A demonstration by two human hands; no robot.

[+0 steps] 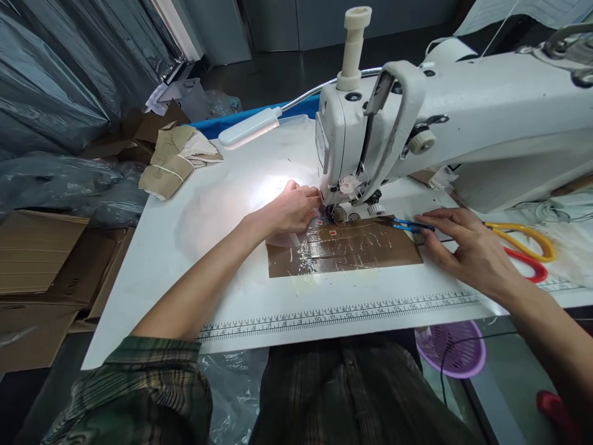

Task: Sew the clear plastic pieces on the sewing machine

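My left hand [296, 210] is beside the needle area of the white sewing machine [340, 148], with its fingers curled down on a thin, translucent piece of fabric [285, 240]. The fingertips are partly hidden by the machine head. Beneath them lies a brown, shiny taped sheet [356, 250] with loose threads and small red-and-white marks on it. My right hand [463, 244] reaches in from the right, its thumb and forefinger at the rear end of blue-handled thread snips [407, 225]. The snips' blades point left over the sheet's upper edge.
Yellow-handled scissors [532, 238] and a red handle [530, 264] lie right of my right hand. A ruler strip [319, 320] runs along the table's front edge. A lamp [250, 128] lights the left side. Cardboard boxes [41, 253] stand left; a purple basket [454, 352] sits below.
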